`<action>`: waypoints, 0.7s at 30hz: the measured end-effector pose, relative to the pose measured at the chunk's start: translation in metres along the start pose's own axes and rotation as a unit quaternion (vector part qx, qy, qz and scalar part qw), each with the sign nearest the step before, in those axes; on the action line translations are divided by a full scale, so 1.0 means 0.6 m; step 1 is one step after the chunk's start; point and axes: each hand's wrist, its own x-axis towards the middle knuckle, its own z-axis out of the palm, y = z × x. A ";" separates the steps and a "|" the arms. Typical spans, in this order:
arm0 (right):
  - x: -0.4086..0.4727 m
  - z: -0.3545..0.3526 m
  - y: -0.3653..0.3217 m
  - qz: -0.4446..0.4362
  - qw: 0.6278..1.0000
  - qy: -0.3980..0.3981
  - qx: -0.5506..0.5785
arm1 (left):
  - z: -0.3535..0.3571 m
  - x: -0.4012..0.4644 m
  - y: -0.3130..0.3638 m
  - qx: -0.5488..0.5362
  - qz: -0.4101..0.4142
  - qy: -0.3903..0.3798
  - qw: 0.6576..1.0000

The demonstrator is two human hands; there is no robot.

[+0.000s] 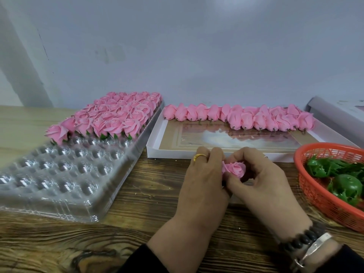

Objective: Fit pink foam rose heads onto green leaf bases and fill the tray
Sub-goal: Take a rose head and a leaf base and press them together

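Head view: a pink rose sits between both hands above the table, the left hand and right hand each pinching it with curled fingers. The tray lies left, the leaf basket right. No legible writing appears.

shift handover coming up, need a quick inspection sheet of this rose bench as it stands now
surface: dark wood-grain table, small crumbs near the white box.
job's things: clear plastic dimpled tray, far rows filled with finished pink roses, near rows unfilled; shallow white cardboard box with loose pink foam rose heads along its far side; red plastic mesh basket of green leaf bases.
clutter: pale roll at far right.
hands: left hand and right hand both grip one pink rose.
cables: nothing seen.
surroundings: plain pale wall.
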 end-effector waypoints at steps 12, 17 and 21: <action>0.002 0.000 0.008 0.023 0.999 0.012 0.039 | -0.001 0.001 0.010 0.025 0.050 0.005 0.998; 0.002 0.002 0.009 0.019 0.999 0.018 0.041 | -0.001 0.002 0.009 0.046 0.055 0.013 0.997; 0.001 0.004 0.006 0.019 0.999 0.013 0.028 | -0.001 0.003 0.008 0.061 0.056 0.008 0.996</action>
